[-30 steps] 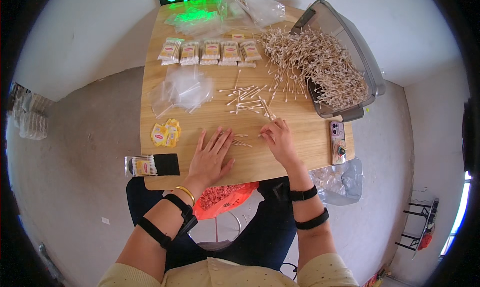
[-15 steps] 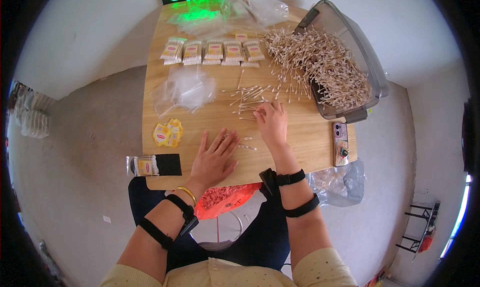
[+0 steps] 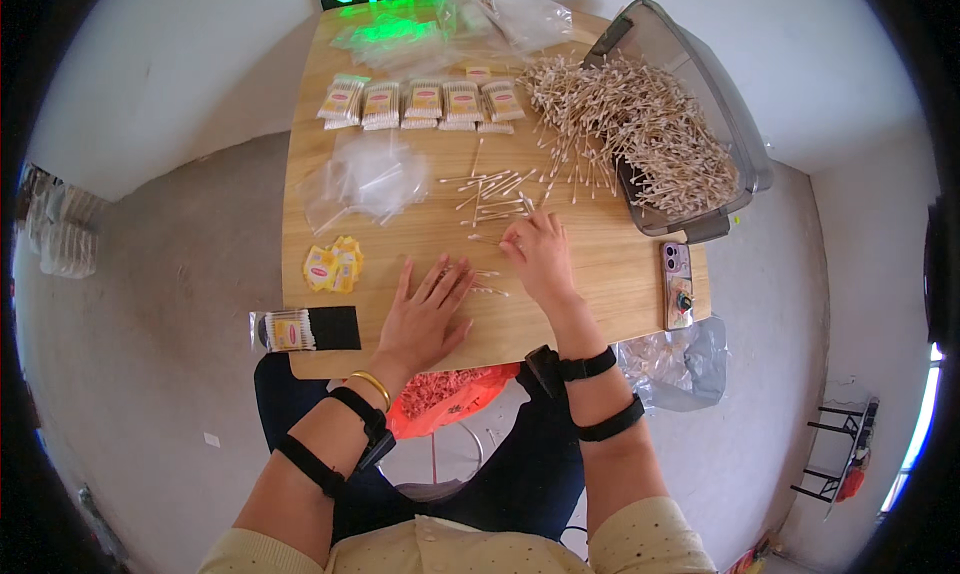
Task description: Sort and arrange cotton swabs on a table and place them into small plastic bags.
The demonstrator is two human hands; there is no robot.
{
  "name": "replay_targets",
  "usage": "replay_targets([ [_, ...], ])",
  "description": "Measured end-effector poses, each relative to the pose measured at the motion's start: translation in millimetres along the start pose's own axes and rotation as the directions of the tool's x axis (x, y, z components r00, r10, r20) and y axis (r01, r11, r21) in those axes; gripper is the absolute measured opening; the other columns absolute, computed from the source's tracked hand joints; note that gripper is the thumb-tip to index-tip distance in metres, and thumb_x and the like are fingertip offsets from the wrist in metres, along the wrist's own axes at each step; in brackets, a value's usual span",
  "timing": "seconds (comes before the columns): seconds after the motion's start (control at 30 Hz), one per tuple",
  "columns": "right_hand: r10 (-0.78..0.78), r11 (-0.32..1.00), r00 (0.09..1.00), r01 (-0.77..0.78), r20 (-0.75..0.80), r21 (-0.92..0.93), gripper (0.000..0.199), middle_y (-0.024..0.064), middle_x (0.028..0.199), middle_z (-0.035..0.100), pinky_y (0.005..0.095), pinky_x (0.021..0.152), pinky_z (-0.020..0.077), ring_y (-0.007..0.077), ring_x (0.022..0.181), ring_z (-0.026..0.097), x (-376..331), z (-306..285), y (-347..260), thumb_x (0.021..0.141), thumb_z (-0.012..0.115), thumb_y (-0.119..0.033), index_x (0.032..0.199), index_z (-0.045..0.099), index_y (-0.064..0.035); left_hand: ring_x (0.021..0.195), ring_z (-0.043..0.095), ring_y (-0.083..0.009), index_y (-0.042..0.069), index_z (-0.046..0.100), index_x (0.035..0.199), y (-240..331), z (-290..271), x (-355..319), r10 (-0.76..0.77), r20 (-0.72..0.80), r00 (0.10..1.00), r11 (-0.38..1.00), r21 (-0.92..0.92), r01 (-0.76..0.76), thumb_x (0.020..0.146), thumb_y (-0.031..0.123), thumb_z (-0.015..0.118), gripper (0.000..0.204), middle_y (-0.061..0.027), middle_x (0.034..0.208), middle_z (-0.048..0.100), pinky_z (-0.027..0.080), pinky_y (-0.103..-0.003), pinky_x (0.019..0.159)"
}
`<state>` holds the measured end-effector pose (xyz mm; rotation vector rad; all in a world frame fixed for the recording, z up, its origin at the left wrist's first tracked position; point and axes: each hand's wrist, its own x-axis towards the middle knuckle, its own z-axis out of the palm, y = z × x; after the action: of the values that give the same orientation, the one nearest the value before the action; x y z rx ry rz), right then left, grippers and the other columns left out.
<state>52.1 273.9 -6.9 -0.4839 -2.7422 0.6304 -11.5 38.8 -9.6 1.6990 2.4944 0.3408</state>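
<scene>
Wooden table (image 3: 615, 274), head view: cotton swabs (image 3: 488, 290) beneath the left hand (image 3: 425, 319), toward the front edge.
Hand spread flat, swab ends protruding rightward. Right hand (image 3: 541, 258): fingertips bunched at a loose swab (image 3: 484, 239); whether pinching it, cannot tell.

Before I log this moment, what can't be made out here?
All in the head view:
Count of loose swabs under the left hand: it covers them.
Whether the right hand pinches a swab: its curl hides this, too small.
Grey bin: heaped swabs hide most of its floor.
Red bag: tabletop hides its far part.
</scene>
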Motion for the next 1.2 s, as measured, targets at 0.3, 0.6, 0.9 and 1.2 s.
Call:
replay_targets([
  [0.3, -0.011, 0.993, 0.994, 0.023, -0.108, 0.111, 0.017, 0.0105, 0.104, 0.059, 0.0457, 0.091, 0.0461, 0.034, 0.105, 0.056, 11.4, 5.8, -18.1, 0.082, 0.076, -0.011, 0.097, 0.068, -0.0128, 0.158, 0.02, -0.0252, 0.009, 0.029, 0.162, 0.9, -1.0, 0.5, -0.013, -0.012, 1.0, 1.0, 0.011, 0.013, 0.1, 0.048, 0.05, 0.076, -0.0069, 0.169, 0.027, 0.008, -0.059, 0.127],
  [0.6, -0.158, 0.985, 0.987, 0.157, -0.004, -0.074, 0.013, 0.009, 0.103, 0.059, 0.0452, 0.091, 0.0456, 0.0317, 0.105, 0.055, 42.4, 4.9, -13.2, 0.084, 0.076, -0.015, 0.093, 0.068, -0.0119, 0.158, 0.021, -0.0246, 0.009, 0.031, 0.161, -0.2, 2.4, 0.2, -0.024, -0.035, 0.999, 1.0, 0.002, 0.024, 0.1, 0.047, 0.05, 0.074, -0.007, 0.168, 0.03, 0.008, -0.06, 0.127],
  [0.9, 0.048, 0.996, 0.994, -0.041, -0.093, 0.08, 0.009, 0.0098, 0.1, 0.061, 0.0472, 0.092, 0.0436, 0.0332, 0.103, 0.056, 7.7, 3.8, -8.9, 0.089, 0.072, -0.019, 0.09, 0.068, -0.0114, 0.157, 0.022, -0.0245, 0.008, 0.03, 0.161, 0.5, 1.3, -0.5, -0.02, -0.033, 0.999, 1.0, -0.015, 0.019, 0.1, 0.046, 0.051, 0.075, -0.0072, 0.168, 0.03, 0.008, -0.06, 0.127],
  [1.2, 0.005, 1.0, 0.992, -0.007, -0.129, -0.018, 0.009, 0.0084, 0.101, 0.062, 0.0462, 0.09, 0.0448, 0.0317, 0.103, 0.057, -1.5, 11.7, -29.0, 0.087, 0.073, -0.014, 0.094, 0.069, -0.0115, 0.158, 0.019, -0.0231, 0.008, 0.032, 0.16, 0.8, 2.0, 1.8, -0.032, -0.021, 0.999, 0.999, -0.028, 0.031, 0.1, 0.046, 0.051, 0.074, -0.0091, 0.169, 0.026, 0.009, -0.058, 0.127],
])
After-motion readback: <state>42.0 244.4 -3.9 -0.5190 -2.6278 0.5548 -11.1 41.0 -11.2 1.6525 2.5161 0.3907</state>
